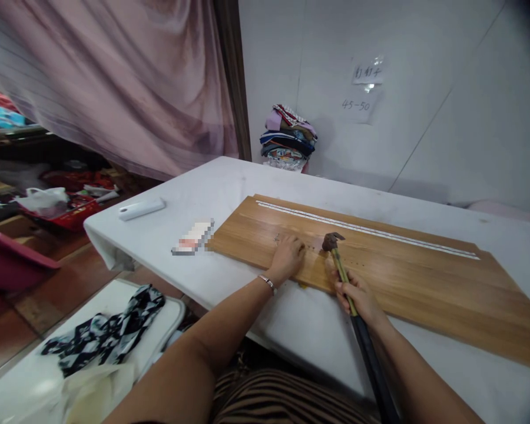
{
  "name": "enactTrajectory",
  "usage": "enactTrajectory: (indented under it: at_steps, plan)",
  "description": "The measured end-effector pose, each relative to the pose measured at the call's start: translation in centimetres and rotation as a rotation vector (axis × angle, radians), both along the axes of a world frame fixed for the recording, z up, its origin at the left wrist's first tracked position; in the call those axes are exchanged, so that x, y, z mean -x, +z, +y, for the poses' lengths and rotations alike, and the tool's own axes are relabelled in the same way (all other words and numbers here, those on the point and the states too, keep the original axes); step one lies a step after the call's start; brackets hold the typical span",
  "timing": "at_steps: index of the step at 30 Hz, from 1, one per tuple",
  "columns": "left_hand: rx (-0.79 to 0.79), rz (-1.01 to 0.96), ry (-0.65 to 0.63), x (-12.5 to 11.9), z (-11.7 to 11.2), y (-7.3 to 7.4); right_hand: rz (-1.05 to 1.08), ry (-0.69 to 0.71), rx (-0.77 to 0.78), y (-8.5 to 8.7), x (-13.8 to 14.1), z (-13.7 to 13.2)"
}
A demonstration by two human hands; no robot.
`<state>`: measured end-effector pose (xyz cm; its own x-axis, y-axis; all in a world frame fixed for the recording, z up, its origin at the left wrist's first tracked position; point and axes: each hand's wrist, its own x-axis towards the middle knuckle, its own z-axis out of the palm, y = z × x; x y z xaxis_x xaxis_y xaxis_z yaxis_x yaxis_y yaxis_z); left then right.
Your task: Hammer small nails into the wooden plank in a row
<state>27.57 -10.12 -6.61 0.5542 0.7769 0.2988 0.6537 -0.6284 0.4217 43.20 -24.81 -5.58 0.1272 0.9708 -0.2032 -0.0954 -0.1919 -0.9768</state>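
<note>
A wide brown wooden board [406,277] lies on the white table. A row of small dark spots, nails or holes, runs along it between my hands. My right hand [357,297] is wrapped round the handle of a hammer [331,241]; its rusty head is just above the board and its dark grip points back towards me. My left hand [288,256] rests on the board left of the hammer head, fingers curled down together. What its fingertips hold, if anything, is hidden. Small shiny bits, perhaps nails [277,238], lie beside its fingers.
Two pale strips [366,228] run along the board's far side. A blurred-out phone-like object [193,237] and a white cylinder [142,208] are on the table [229,176] to the left. Folded clothes [288,138] are stacked by the wall. Patterned cloth [110,330] lies on a lower white surface.
</note>
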Motion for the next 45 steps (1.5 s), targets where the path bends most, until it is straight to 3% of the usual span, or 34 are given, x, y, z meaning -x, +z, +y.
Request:
enactTrajectory:
  at_steps: [31,45]
  plan:
    - [-0.067,-0.03,-0.069,0.3,0.8,-0.1,0.096,-0.012,-0.094,-0.8,-0.1,0.7]
    - [0.035,0.028,0.029,0.3,-0.5,0.2,0.012,0.009,-0.014,-0.2,0.0,0.0]
